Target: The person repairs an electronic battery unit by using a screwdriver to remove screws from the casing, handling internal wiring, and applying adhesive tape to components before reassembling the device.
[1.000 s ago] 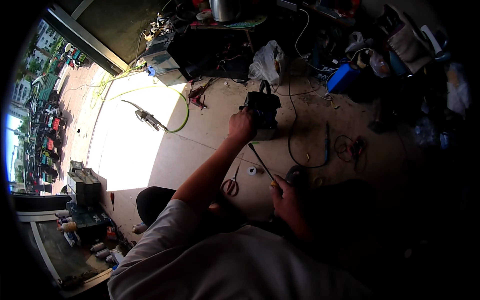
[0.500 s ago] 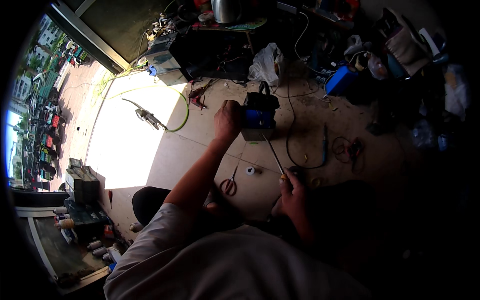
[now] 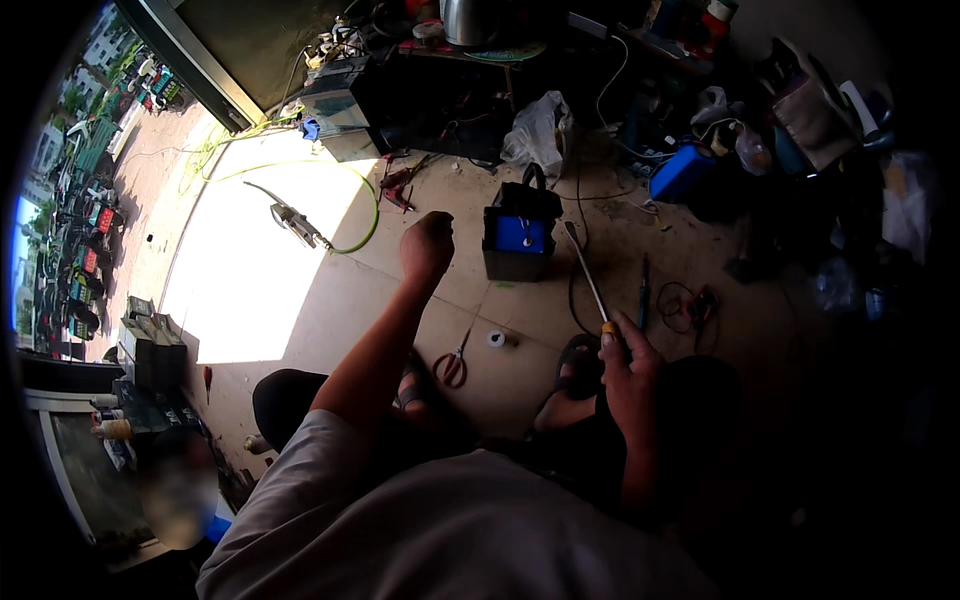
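We are crouching over a tiled floor, and our left hand [image 3: 427,245] is hovering to the left of a black case [image 3: 512,268], near it but apart. Its fingers are curling together into a fist — whether something small is sitting inside, we cannot tell.

Our right hand [image 3: 630,370] is clamping its fingers around the yellow handle of a long-shafted screwdriver [image 3: 587,270]. The shaft is pointing up and away from us, and its tip is ending in view just beside the case's right side, without touching it.

The case is standing upright on the floor ahead of us, its lid raised at the back and its looped handle [image 3: 533,175] showing above. A blue block [image 3: 518,237] is filling the opening, with a small pale spot showing on its face.

Closer to our feet, a pair of scissors [image 3: 452,370] is lying beside a small white roll [image 3: 496,339]. To the right, a slim pen-shaped tool [image 3: 644,290] is resting near red and black leads [image 3: 702,304]. Beyond the case, a clear plastic bag [image 3: 540,132] is slumping — and a blue box [image 3: 682,173] is leaning among darker clutter.
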Demonstrator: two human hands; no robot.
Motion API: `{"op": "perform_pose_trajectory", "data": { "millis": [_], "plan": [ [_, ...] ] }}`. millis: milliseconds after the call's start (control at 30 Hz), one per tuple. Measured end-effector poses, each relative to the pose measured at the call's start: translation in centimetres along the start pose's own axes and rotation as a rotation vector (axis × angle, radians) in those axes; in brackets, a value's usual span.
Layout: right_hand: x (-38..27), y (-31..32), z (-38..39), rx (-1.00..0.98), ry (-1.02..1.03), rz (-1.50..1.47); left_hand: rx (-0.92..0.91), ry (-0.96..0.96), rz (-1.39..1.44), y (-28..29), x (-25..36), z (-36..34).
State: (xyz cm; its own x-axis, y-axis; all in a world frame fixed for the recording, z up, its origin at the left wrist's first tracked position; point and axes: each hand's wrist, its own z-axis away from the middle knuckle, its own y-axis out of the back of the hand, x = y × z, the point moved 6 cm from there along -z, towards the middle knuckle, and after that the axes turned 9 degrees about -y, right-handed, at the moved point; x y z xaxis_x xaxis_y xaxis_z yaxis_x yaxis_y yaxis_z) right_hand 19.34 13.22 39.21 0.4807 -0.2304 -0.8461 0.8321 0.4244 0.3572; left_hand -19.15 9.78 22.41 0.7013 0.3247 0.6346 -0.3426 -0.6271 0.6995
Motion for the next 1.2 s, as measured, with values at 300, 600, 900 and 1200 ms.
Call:
{"op": "perform_pose_trajectory", "data": {
  "millis": [300,600,900,1200],
  "plan": [
    [-3.3,14.4,-3.9,0.276,0.046,0.177,0.061,0.134,0.194,-1.2,-1.7,-0.4],
    [30.1,6.2,-15.9,-0.128,-0.420,-0.170,-0.407,0.350,-0.186,-7.3,-12.0,14.7],
    [32.6,1.5,-17.9,0.000,-0.617,-0.270,-0.650,0.545,-0.255,-10.5,-14.5,20.6],
    [30.6,3.6,-18.9,0.067,-0.713,-0.034,-0.508,0.542,-0.220,-13.1,-21.9,27.2]
  ]
}}
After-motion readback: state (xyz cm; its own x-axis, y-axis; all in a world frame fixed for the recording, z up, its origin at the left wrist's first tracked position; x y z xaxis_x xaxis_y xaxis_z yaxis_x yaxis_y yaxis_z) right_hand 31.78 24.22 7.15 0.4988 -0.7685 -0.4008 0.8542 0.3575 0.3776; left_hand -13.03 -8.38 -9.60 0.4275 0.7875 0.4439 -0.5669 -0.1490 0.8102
